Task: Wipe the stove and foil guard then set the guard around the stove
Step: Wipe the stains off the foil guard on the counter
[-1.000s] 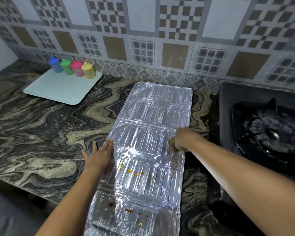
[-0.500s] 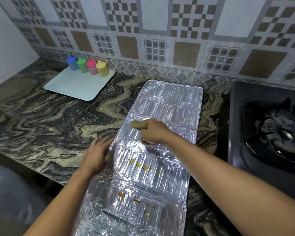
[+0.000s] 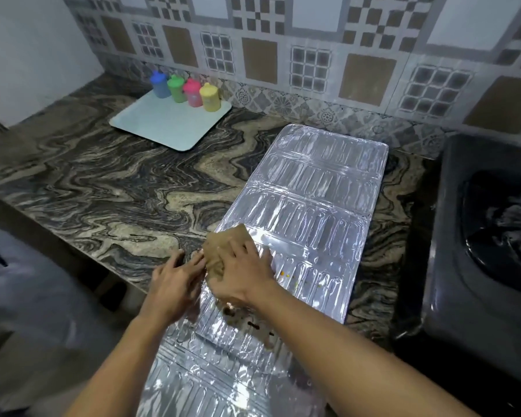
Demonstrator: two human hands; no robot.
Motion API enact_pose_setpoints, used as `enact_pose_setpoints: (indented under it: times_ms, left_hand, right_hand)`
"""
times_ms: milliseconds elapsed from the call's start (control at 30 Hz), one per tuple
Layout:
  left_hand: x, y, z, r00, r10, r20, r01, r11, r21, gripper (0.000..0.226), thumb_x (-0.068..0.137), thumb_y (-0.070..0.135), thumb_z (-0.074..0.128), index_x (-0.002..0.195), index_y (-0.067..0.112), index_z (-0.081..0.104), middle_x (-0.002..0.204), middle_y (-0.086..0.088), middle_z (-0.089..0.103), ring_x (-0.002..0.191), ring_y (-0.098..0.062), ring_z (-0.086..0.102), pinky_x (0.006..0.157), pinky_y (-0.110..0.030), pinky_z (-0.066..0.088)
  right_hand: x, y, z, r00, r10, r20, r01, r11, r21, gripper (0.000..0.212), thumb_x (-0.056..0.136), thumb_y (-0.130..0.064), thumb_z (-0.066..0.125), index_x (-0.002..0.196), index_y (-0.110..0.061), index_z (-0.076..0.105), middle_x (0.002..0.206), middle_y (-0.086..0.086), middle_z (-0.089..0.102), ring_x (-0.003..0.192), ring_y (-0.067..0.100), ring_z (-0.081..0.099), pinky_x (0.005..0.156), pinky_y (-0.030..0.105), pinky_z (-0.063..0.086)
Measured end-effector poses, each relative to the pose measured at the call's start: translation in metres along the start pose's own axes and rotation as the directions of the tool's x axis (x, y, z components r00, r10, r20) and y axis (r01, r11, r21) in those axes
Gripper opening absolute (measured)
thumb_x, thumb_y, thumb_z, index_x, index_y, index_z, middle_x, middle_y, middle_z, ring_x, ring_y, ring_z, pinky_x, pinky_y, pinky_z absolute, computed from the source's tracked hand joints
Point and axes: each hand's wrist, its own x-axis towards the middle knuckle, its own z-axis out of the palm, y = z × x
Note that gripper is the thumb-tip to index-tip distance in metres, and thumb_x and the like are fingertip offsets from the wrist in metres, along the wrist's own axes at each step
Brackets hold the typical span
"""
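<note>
The silver foil guard [image 3: 310, 200] lies flat and unfolded on the marble counter, running from the tiled wall to the front edge. Small orange and brown stains dot its nearer panels. My right hand [image 3: 241, 275] presses a brown cloth [image 3: 220, 248] onto the guard's left side, fingers spread over it. My left hand [image 3: 175, 281] rests with straight fingers on the guard's left edge, right beside the cloth. The black stove [image 3: 487, 236] stands at the right, partly cut off by the frame.
A pale tray [image 3: 166, 124] sits at the back left of the counter [image 3: 103, 188], carrying several small coloured bottles [image 3: 187, 91]. The tiled wall runs along the back. The counter's front edge drops off at the lower left.
My right hand has swept the cloth leftward and nearer across the guard, ending beside my left hand. The view has shifted, and the left hand stays on the guard's edge.
</note>
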Motion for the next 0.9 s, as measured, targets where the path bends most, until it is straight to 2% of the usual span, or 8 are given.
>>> enact_pose_setpoints:
  times_ms: [67, 133, 233, 300, 433, 600, 767, 900]
  left_hand:
    - [-0.003, 0.005, 0.003, 1.0, -0.014, -0.018, 0.014, 1.0, -0.013, 0.046, 0.096, 0.034, 0.051, 0.142, 0.04, 0.043, 0.153, 0.009, 0.038, 0.148, -0.026, 0.019, 0.109, -0.056, 0.025]
    - [-0.005, 0.006, 0.007, 0.999, -0.01, -0.033, 0.01, 1.0, -0.011, 0.047, 0.097, 0.034, 0.049, 0.143, 0.04, 0.042, 0.154, 0.01, 0.037, 0.15, -0.026, 0.014, 0.113, -0.055, 0.02]
    - [-0.004, -0.001, 0.014, 1.0, -0.007, -0.011, 0.007, 1.0, 0.018, 0.052, 0.099, 0.037, 0.044, 0.148, 0.042, 0.029, 0.157, 0.019, 0.024, 0.151, -0.025, 0.007, 0.115, -0.055, 0.015]
    - [-0.003, -0.003, 0.018, 1.0, -0.015, -0.003, 0.015, 0.999, 0.04, 0.053, 0.099, 0.039, 0.041, 0.15, 0.042, 0.025, 0.158, 0.022, 0.016, 0.151, -0.025, 0.006, 0.115, -0.057, 0.015]
    - [-0.003, 0.001, 0.023, 0.998, -0.058, 0.006, 0.057, 0.995, 0.084, 0.055, 0.101, 0.042, 0.031, 0.153, 0.04, 0.012, 0.157, 0.024, 0.007, 0.151, -0.026, 0.003, 0.115, -0.064, 0.01]
    - [-0.005, 0.004, 0.022, 0.995, -0.093, 0.019, 0.091, 0.992, 0.089, 0.056, 0.102, 0.04, 0.028, 0.153, 0.042, 0.004, 0.158, 0.025, 0.006, 0.151, -0.027, 0.001, 0.114, -0.067, 0.006]
    - [-0.006, 0.011, 0.018, 0.993, -0.111, 0.048, 0.106, 0.988, 0.11, 0.076, 0.096, 0.029, 0.049, 0.153, 0.04, 0.0, 0.161, 0.022, 0.003, 0.151, -0.029, -0.001, 0.112, -0.07, 0.004]
    - [-0.008, 0.016, 0.013, 0.99, -0.127, 0.061, 0.12, 0.986, 0.117, 0.066, 0.1, 0.028, 0.037, 0.153, 0.04, 0.0, 0.161, 0.022, 0.003, 0.151, -0.03, -0.002, 0.112, -0.071, 0.002]
  right_hand:
    - [0.008, -0.006, -0.001, 0.992, 0.026, -0.125, -0.014, 0.995, 0.097, 0.07, 0.092, -0.053, 0.028, 0.151, -0.017, 0.038, 0.162, 0.011, 0.025, 0.151, 0.035, 0.01, 0.117, 0.066, -0.002]
    - [0.019, -0.008, 0.007, 0.976, 0.016, -0.218, 0.013, 0.992, 0.129, 0.067, 0.098, -0.054, 0.025, 0.152, -0.015, 0.032, 0.164, 0.01, 0.021, 0.153, 0.032, 0.004, 0.121, 0.06, -0.002]
    - [0.035, -0.001, 0.028, 0.984, -0.013, -0.176, 0.015, 1.0, 0.011, 0.07, 0.102, -0.057, 0.02, 0.16, -0.021, 0.004, 0.169, 0.006, -0.001, 0.152, 0.029, -0.019, 0.121, 0.054, -0.008]
    - [0.039, 0.005, 0.038, 0.985, -0.024, -0.169, 0.014, 0.998, -0.06, 0.07, 0.102, -0.055, 0.017, 0.159, -0.022, -0.007, 0.168, 0.005, -0.01, 0.15, 0.028, -0.026, 0.12, 0.052, -0.012]
    - [0.031, 0.014, 0.04, 0.978, -0.083, -0.192, 0.065, 0.993, -0.098, 0.069, 0.103, -0.051, 0.019, 0.16, -0.021, -0.007, 0.168, 0.004, -0.01, 0.152, 0.025, -0.023, 0.121, 0.048, -0.015]
    - [0.011, 0.031, 0.046, 0.982, -0.065, -0.175, 0.05, 0.995, -0.087, 0.069, 0.103, -0.051, 0.018, 0.16, -0.021, -0.006, 0.168, 0.003, -0.014, 0.151, 0.023, -0.025, 0.122, 0.047, -0.013]
    - [-0.02, 0.056, 0.043, 0.988, -0.029, -0.149, 0.019, 0.997, -0.071, 0.067, 0.104, -0.05, 0.015, 0.159, -0.022, -0.01, 0.167, 0.001, -0.017, 0.15, 0.022, -0.027, 0.121, 0.045, -0.016]
    - [-0.046, 0.076, 0.041, 0.994, 0.026, -0.11, -0.033, 0.997, -0.069, 0.066, 0.105, -0.051, 0.012, 0.158, -0.022, -0.015, 0.164, 0.001, -0.025, 0.148, 0.021, -0.031, 0.122, 0.046, -0.014]
